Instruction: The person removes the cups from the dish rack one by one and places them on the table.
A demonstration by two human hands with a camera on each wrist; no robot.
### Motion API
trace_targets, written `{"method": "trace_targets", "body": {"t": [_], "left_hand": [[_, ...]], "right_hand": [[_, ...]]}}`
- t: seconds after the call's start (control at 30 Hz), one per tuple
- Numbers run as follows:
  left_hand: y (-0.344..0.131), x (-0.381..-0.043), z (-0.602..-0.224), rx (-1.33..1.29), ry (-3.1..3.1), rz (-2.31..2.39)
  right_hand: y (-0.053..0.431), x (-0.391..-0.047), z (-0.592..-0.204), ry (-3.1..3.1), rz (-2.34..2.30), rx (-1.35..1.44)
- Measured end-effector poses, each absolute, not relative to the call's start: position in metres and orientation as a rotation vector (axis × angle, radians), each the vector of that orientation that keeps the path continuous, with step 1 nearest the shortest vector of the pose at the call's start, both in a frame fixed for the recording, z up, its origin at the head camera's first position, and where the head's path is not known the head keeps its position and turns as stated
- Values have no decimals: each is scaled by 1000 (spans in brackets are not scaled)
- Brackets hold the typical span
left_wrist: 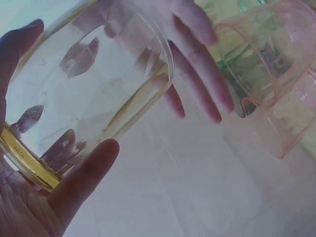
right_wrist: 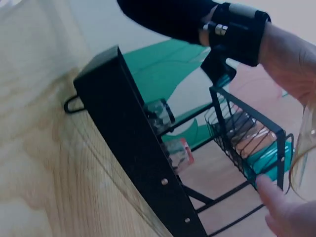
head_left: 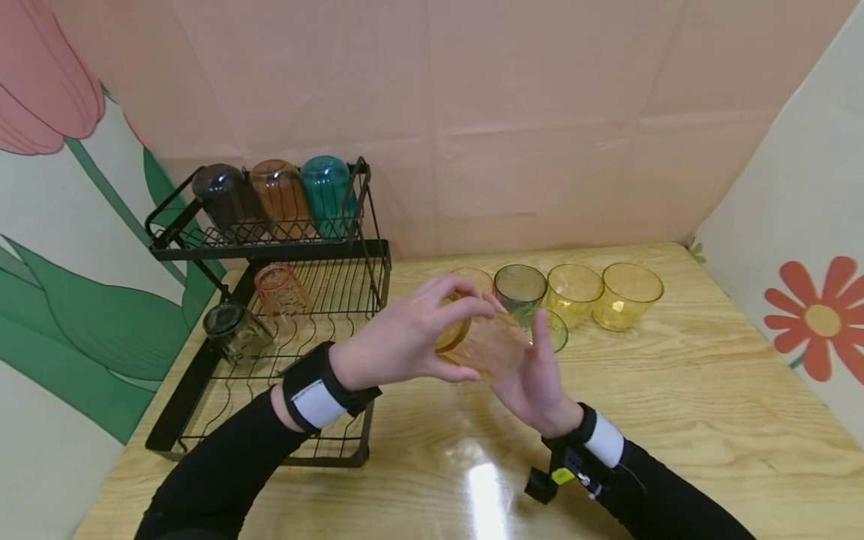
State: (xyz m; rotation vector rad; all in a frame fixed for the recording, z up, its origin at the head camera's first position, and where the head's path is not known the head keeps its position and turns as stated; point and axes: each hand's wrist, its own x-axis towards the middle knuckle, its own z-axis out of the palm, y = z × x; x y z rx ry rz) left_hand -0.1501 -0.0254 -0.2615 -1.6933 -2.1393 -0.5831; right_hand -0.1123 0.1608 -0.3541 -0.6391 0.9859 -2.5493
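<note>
My left hand [head_left: 405, 330] grips a yellow-tinted glass [head_left: 493, 346] around its base, thumb on one side and fingers on the other, as the left wrist view also shows. The glass is tilted on its side above the table, its mouth facing right. My right hand [head_left: 533, 386] is at the mouth end, thumb raised. In the left wrist view its fingers [left_wrist: 197, 74] are extended beside the rim, partly seen through the glass; whether they touch it I cannot tell. Behind the hands stand a dark grey glass [head_left: 520, 289], a yellow glass [head_left: 574, 292] and another yellow glass [head_left: 628, 296].
At left stands a black two-tier dish rack [head_left: 367, 431]. Its upper tier holds an upturned dark glass [head_left: 226, 196], brown glass [head_left: 278, 196] and teal glass [head_left: 328, 191]; below sit a pink glass [head_left: 280, 289] and a grey glass [head_left: 236, 334]. A green-rimmed glass [head_left: 557, 331] is partly hidden behind my right hand.
</note>
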Motion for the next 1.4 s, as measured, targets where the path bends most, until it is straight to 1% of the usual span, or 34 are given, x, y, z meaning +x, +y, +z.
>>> {"method": "trace_targets", "body": {"t": [0.17,0.47,0.57,0.7,0.97,1.27,1.4], "left_hand": [[-23,-151,-267,-1675,-2128,-593],[-22,-152,-276,-1687,-2113,-590],[-25,-152,-278,-1713,-2116,-590],[-34,-151,-283,-1715,-2156,-580],[-73,-155,-297,-1549,-2375,-484],[-126,-156,-313,-1308,-2685,-442],[-142,-155,-318,-1211,-2723,-438]], "right_hand": [[156,-110,-353,887,-2542,-601],[154,-103,-347,1126,-2571,-387],[156,-104,-347,1235,-2596,-425],[163,-107,-348,1495,-2542,-552],[197,-115,-342,1967,-2449,-601],[257,-131,-317,2486,-2323,-613],[282,-137,-307,2814,-2026,-591]]}}
